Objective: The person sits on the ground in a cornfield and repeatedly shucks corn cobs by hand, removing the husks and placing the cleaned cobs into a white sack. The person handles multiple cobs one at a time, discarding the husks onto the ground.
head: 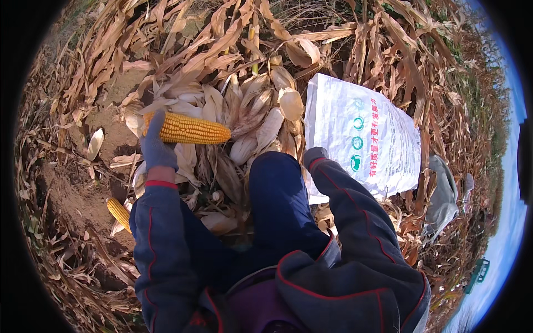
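My left hand [158, 145], in a grey knit glove, grips a bare yellow corn cob [193, 130] near its left end. The cob lies sideways above a heap of corn ears in dry husks [250, 112]. To the right, my gloved right hand [315, 156] is closed at the left edge of a white woven sack [337, 112], which bears red writing and green emblems. Its fingertips are hidden from view. A second bare cob [119, 214] rests on the ground by my left forearm, partly covered by my leg.
Dry corn stalks and leaves [208, 45] stretch across the ground ahead. Brown soil [66, 195] shows at the left, with a small husked ear [95, 144] on it. A greyish bag [440, 195] lies beyond the sack. Far off at the right is a green vehicle [478, 272].
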Motion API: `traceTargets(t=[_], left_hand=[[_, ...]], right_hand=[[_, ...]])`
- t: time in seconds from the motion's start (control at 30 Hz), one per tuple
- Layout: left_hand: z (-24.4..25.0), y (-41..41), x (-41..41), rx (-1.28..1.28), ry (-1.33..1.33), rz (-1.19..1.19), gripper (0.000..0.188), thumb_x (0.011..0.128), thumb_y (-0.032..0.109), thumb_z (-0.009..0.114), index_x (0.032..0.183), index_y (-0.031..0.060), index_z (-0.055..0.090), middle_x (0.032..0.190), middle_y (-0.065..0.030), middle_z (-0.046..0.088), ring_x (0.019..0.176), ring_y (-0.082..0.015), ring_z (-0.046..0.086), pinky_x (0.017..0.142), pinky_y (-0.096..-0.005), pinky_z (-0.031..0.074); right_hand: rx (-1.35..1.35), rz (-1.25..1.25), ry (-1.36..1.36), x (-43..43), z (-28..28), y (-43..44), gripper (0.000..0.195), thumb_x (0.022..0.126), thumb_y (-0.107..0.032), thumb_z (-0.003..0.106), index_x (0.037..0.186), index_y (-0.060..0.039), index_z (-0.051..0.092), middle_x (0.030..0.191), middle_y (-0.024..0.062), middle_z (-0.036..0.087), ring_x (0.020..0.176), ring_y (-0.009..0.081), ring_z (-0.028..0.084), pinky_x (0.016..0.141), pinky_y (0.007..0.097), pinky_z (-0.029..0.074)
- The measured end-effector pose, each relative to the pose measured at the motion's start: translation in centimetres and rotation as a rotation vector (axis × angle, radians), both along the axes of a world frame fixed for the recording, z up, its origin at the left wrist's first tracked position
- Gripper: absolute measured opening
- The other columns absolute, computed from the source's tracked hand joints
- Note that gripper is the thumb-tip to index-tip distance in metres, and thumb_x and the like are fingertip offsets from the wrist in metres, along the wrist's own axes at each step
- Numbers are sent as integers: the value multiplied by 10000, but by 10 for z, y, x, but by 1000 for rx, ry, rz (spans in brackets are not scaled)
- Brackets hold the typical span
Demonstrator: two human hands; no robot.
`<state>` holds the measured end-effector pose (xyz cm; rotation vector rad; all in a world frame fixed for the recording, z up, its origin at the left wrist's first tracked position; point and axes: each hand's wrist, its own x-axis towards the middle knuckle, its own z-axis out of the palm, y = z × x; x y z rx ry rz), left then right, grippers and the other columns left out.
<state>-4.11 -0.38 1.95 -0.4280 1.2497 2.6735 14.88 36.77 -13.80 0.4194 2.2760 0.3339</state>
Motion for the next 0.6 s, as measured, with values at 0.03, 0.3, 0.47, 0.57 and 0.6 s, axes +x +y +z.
traceTargets(t=[0.03, 0.3, 0.47, 0.57, 0.6], left_hand=[[-1, 1, 0, 7, -5, -23, 456, 713, 129, 738, 1123, 58, 551, 1014, -70, 599, 894, -211, 604, 725, -361, 524], [-2, 20, 7, 8, -4, -83, 439, 731, 167, 727, 1120, 57, 555, 1022, -67, 578, 931, -214, 584, 749, -355, 511], [6, 29, 16, 60, -28, -135, 420, 774, 218, 695, 1123, 45, 540, 1044, -81, 556, 969, -239, 570, 806, -370, 503], [15, 44, 27, 147, -21, -221, 407, 805, 230, 666, 1133, 41, 516, 1071, -94, 545, 982, -249, 570, 836, -395, 507], [16, 50, 31, 180, -15, -235, 405, 810, 235, 662, 1133, 41, 512, 1076, -95, 543, 982, -250, 572, 840, -396, 508]], right_hand=[[-16, 25, -31, 1, -6, 5, 287, 854, -247, 471, 1035, -131, 661, 1003, 125, 666, 942, 287, 639, 759, 444, 501], [-48, -84, 130, 25, 55, 7, 403, 812, -472, 544, 981, -129, 671, 952, 113, 667, 940, 296, 624, 783, 435, 490], [-161, -292, 984, 104, 144, 50, 135, 759, -237, 657, 792, -123, 593, 733, 112, 635, 710, 313, 628, 609, 405, 484], [-262, -301, 1329, 152, 198, 64, 160, 751, -59, 620, 892, -133, 634, 712, 87, 641, 622, 209, 639, 583, 302, 487], [-304, -357, 1323, 162, 216, 62, 203, 756, -23, 594, 922, -129, 643, 697, 59, 637, 615, 121, 617, 582, 267, 474]])
